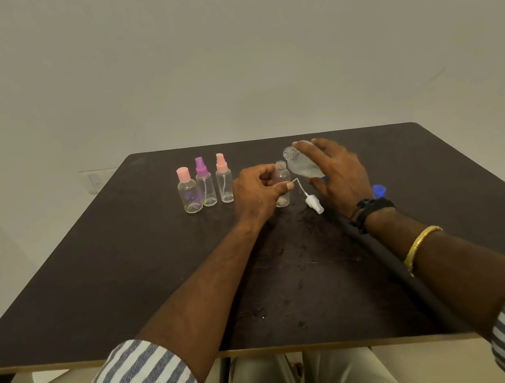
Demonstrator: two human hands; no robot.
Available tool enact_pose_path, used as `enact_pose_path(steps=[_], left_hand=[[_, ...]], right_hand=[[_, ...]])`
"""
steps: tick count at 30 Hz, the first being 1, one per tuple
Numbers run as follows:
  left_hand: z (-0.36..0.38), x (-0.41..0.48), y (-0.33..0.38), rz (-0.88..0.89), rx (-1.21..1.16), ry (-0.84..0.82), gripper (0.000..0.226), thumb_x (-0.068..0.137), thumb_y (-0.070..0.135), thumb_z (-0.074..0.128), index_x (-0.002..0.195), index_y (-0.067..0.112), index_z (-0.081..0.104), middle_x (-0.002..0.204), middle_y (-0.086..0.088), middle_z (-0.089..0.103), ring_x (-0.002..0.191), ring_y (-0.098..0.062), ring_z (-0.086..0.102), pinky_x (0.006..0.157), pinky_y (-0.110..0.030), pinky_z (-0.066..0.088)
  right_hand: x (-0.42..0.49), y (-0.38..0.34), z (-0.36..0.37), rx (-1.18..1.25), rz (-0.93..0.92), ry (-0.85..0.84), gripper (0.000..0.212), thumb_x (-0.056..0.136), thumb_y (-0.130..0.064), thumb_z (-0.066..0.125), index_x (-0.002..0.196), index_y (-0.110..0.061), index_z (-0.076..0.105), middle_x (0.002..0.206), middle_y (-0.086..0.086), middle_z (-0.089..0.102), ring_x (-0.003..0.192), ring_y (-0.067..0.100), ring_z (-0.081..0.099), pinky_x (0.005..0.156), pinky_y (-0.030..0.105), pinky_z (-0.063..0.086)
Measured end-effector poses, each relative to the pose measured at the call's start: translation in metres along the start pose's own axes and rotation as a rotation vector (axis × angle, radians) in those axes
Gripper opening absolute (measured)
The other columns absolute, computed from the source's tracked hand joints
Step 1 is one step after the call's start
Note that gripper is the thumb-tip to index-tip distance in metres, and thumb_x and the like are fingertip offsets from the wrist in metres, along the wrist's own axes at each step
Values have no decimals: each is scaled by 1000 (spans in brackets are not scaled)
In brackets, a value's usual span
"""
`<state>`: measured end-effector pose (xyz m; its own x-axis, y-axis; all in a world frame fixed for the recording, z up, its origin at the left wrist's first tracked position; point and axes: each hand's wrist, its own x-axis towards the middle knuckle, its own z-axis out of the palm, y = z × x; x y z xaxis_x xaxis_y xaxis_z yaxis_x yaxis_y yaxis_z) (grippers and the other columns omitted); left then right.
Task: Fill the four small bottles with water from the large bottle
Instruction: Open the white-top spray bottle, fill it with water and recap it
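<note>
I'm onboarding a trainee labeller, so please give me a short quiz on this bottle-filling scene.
1. True or false: the right hand holds the large bottle tilted, its mouth toward the open small bottle in the left hand.
2. The white spray cap is: A) lying on the table; B) screwed onto a bottle; C) pinched in a hand.
3. How many capped small bottles stand in the row?
Key: 1 true; 2 A; 3 three.
</note>
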<state>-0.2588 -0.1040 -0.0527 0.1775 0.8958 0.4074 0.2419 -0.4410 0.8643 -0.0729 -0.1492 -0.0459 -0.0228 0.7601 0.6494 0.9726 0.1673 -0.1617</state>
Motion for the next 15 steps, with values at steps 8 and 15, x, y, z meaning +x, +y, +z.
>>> enact_pose_path(steps=[8,15], left_hand=[[-2,-1,1,16,12,-29,39,72,22,91,108,14,78,91,4,78,85,-14,75,81,-40,63],[-2,0,1,25,30,-37,39,72,23,91,107,15,78,89,3,78,83,-14,75,79,-41,64]], right_hand=[[1,0,-3,-66,-41,14,67,87,-17,72,148,-30,46,141,18,54,127,38,54,102,53,48],[2,-1,-4,-100,-67,26,65,88,-16,73,146,-29,48,140,20,55,126,39,55,103,55,47]])
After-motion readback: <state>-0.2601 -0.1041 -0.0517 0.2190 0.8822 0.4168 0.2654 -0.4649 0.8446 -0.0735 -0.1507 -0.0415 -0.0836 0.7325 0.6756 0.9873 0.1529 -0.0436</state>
